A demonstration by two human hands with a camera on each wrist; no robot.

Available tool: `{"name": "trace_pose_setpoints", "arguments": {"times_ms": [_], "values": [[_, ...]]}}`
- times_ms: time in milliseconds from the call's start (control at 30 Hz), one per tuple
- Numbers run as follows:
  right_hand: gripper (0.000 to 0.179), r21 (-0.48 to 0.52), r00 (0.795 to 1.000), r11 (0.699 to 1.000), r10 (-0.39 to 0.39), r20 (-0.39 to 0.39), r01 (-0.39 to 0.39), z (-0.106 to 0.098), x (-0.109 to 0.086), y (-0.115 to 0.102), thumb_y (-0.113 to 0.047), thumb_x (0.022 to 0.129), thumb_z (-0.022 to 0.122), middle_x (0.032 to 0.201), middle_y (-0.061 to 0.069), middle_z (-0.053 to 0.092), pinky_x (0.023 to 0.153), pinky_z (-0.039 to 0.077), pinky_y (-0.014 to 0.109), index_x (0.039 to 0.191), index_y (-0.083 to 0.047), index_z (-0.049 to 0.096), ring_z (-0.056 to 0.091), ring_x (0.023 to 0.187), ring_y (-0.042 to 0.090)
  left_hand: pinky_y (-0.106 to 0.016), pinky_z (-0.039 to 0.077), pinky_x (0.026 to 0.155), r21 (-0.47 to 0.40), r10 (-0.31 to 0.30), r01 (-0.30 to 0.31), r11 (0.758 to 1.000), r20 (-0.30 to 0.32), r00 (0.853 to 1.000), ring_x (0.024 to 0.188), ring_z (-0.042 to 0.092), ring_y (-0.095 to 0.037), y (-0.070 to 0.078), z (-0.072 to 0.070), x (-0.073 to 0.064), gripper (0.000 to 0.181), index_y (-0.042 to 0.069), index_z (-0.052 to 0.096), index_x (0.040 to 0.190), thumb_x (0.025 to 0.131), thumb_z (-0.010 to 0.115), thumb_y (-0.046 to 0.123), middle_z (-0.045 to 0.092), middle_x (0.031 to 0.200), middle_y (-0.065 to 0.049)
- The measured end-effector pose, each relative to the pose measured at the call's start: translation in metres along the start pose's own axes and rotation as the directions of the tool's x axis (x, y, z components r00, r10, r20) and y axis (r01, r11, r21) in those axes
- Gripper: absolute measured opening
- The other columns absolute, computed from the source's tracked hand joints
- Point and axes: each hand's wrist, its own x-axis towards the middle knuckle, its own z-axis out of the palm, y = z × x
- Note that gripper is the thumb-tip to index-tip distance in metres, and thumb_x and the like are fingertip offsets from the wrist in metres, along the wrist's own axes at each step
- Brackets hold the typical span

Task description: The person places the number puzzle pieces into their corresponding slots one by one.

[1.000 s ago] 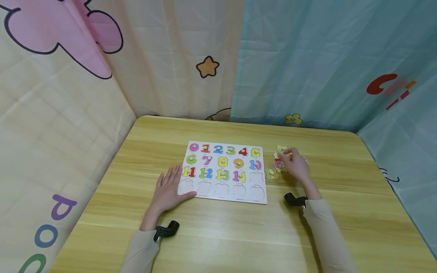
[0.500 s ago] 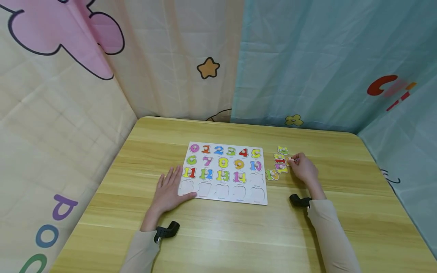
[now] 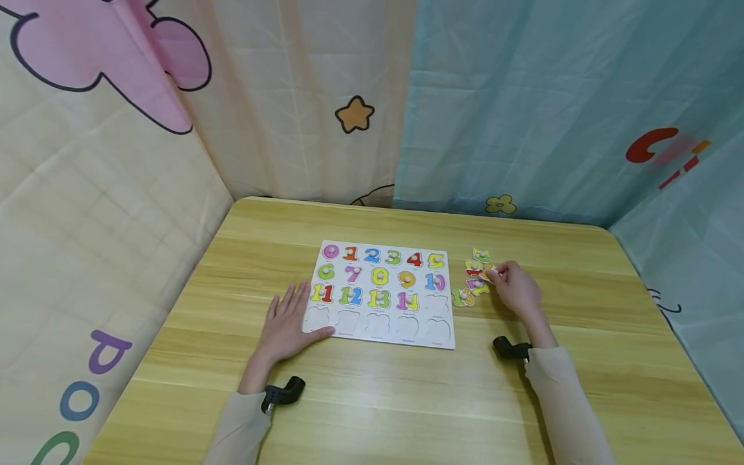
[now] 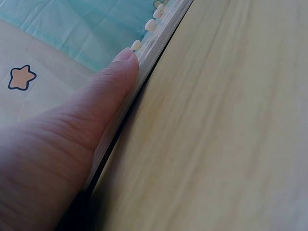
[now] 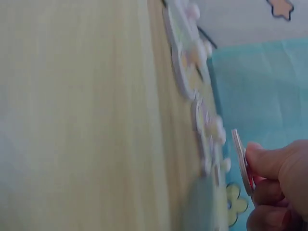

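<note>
My left hand lies with spread fingers over the left front corner of a white number puzzle board. Its thumb rests along the front edge in the left wrist view. Knobbed numbers 0 to 14 sit in the board, with bare hollows along the front row and at the right. My right hand pinches a number puzzle piece, raised off the table and seen edge-on in the right wrist view; its number is hidden. Left of that hand lie a red-and-yellow piece and a purple-and-yellow piece.
A green-and-yellow piece lies at the back of the loose group, and a green-and-orange piece lies by the board's right edge. Printed curtains rise behind the wooden table.
My right hand has moved rightward from above the loose pieces and now pinches one. The red-and-yellow piece has shifted slightly left. My left hand stays put.
</note>
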Motion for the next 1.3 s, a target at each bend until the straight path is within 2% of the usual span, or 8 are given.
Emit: {"name": "trace_pose_setpoints", "arguments": {"times_ms": [67, 167, 333, 500, 867, 1300], "values": [[0.029, 0.032, 0.997, 0.997, -0.07, 0.019, 0.069, 0.003, -0.004, -0.009, -0.028, 0.095, 0.059, 0.069, 0.005, 0.049, 0.051, 0.033, 0.032, 0.097, 0.0, 0.053, 0.044, 0.057, 0.02, -0.049, -0.006, 0.111, 0.003, -0.005, 0.005, 1.0, 0.006, 1.0, 0.143, 0.001, -0.03, 0.0, 0.0, 0.0, 0.11, 0.005, 0.011, 0.152, 0.078, 0.053, 0.075, 0.009, 0.158, -0.01], [0.026, 0.082, 0.984, 0.986, -0.15, 0.09, 0.143, 0.011, -0.011, -0.024, -0.026, 0.094, 0.062, 0.064, 0.003, 0.046, 0.048, 0.031, 0.03, 0.093, -0.001, 0.054, 0.041, 0.053, 0.017, -0.049, -0.006, 0.111, 0.001, -0.004, 0.004, 1.0, 0.005, 1.0, 0.143, 0.001, -0.03, -0.001, 0.0, 0.0, 0.11, 0.005, 0.011, 0.152, 0.078, 0.052, 0.075, 0.009, 0.158, -0.011], [0.024, 0.084, 0.947, 0.973, -0.227, 0.227, 0.213, 0.027, -0.022, -0.045, -0.028, 0.09, 0.067, 0.062, -0.002, 0.044, 0.048, 0.029, 0.027, 0.09, -0.007, 0.056, 0.04, 0.052, 0.014, -0.049, -0.006, 0.111, -0.002, -0.003, 0.003, 1.0, 0.0, 1.0, 0.143, 0.001, -0.03, 0.0, 0.0, -0.001, 0.11, 0.005, 0.012, 0.152, 0.077, 0.053, 0.075, 0.01, 0.158, -0.01], [0.024, 0.111, 0.92, 0.966, -0.257, 0.296, 0.234, 0.039, -0.027, -0.054, -0.03, 0.088, 0.069, 0.061, -0.003, 0.044, 0.048, 0.027, 0.026, 0.089, -0.01, 0.057, 0.04, 0.052, 0.012, -0.05, -0.006, 0.111, -0.004, -0.004, 0.004, 1.0, 0.001, 1.0, 0.143, 0.001, -0.03, 0.0, 0.001, 0.0, 0.11, 0.005, 0.012, 0.152, 0.077, 0.053, 0.075, 0.01, 0.158, -0.01], [0.022, 0.124, 0.913, 0.967, -0.251, 0.322, 0.222, 0.049, -0.028, -0.063, -0.03, 0.088, 0.069, 0.058, -0.003, 0.044, 0.047, 0.026, 0.025, 0.088, -0.011, 0.057, 0.039, 0.05, 0.013, -0.049, -0.007, 0.111, 0.0, -0.006, 0.006, 1.0, 0.009, 1.0, 0.143, -0.001, -0.029, -0.003, 0.002, 0.001, 0.111, 0.006, 0.01, 0.152, 0.077, 0.051, 0.077, 0.008, 0.158, -0.01], [0.022, 0.102, 0.917, 0.974, -0.224, 0.331, 0.201, 0.047, -0.029, -0.065, -0.031, 0.088, 0.069, 0.057, -0.002, 0.044, 0.046, 0.026, 0.026, 0.087, -0.011, 0.058, 0.04, 0.05, 0.014, -0.049, -0.007, 0.111, -0.004, -0.003, 0.003, 1.0, 0.01, 1.0, 0.143, -0.002, -0.029, -0.002, 0.0, 0.001, 0.111, 0.006, 0.01, 0.153, 0.077, 0.052, 0.076, 0.008, 0.158, -0.01]]}}
